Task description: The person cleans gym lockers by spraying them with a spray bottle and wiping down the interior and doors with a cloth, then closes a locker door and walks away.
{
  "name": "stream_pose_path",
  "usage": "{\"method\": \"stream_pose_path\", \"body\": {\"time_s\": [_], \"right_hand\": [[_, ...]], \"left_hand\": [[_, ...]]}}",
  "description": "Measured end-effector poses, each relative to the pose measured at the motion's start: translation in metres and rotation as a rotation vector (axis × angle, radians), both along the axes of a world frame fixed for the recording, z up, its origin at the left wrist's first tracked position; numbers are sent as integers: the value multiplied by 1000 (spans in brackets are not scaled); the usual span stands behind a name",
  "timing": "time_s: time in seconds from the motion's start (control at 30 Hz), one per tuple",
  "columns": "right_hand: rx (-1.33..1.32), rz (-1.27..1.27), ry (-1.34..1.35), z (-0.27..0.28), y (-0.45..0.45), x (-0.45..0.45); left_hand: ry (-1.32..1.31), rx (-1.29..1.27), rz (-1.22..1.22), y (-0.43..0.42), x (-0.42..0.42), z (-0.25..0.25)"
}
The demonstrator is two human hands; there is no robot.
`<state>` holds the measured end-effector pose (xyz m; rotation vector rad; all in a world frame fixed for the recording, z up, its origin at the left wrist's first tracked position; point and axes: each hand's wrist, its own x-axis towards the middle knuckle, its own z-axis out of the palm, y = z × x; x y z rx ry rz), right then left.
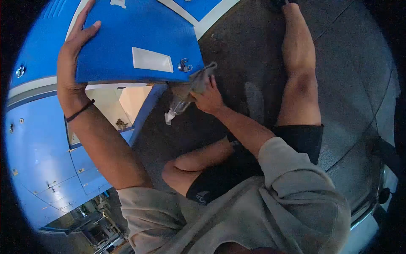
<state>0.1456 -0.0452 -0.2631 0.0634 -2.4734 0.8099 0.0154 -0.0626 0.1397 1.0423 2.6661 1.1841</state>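
My left hand [80, 36] reaches up to the edge of a blue locker door [114, 46]. Its fingers are stretched out and its thumb stands apart against the door's face. My right hand [209, 98] is closed on a grey cloth [203, 78], which lies at the door's lower right corner near a metal latch [184, 65]. Just below the cloth is a clear bottle [180, 106] with a white nozzle [170, 116]. Whether my right hand also touches the bottle, I cannot tell. A pale label plate [152, 59] is set in the door.
Behind the swung-out door, the locker's pale compartment [105, 101] shows a small dark object [121, 123] inside. More blue lockers [38, 156] stand at the left. My bent leg [194, 161] and outstretched leg [300, 80] lie over the dark floor [249, 46]. Cluttered equipment [99, 230] is at lower left.
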Motion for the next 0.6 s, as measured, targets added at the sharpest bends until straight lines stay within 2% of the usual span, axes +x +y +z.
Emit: {"method": "stream_pose_path", "body": {"time_s": [0.07,0.13,0.2,0.27,0.37,0.43,0.5,0.53,0.6], "right_hand": [[-129,-62,23,-1,0,3],[-631,-98,37,-37,-20,-11],[-960,-97,-103,-27,-15,-15],[-1103,-54,-379,-5,6,-22],[-1352,-171,-153,29,32,-71],[-1491,-139,-370,-11,57,-149],[-1989,13,-464,-46,88,-225],[-2206,158,-529,-3,106,-213],[-2020,-38,-572,-9,103,-220]], "left_hand": [[15,-25,-2,-1,-1,1],[8,-2,-32,-4,-3,1],[-12,7,-56,-6,-6,-1],[-27,9,-75,-12,-11,0],[126,50,-88,-11,-14,-5],[71,81,-108,-10,-18,-6],[40,56,-118,-11,-18,-3],[36,13,-121,-9,-16,0],[75,-79,-122,-11,-20,3]]}}
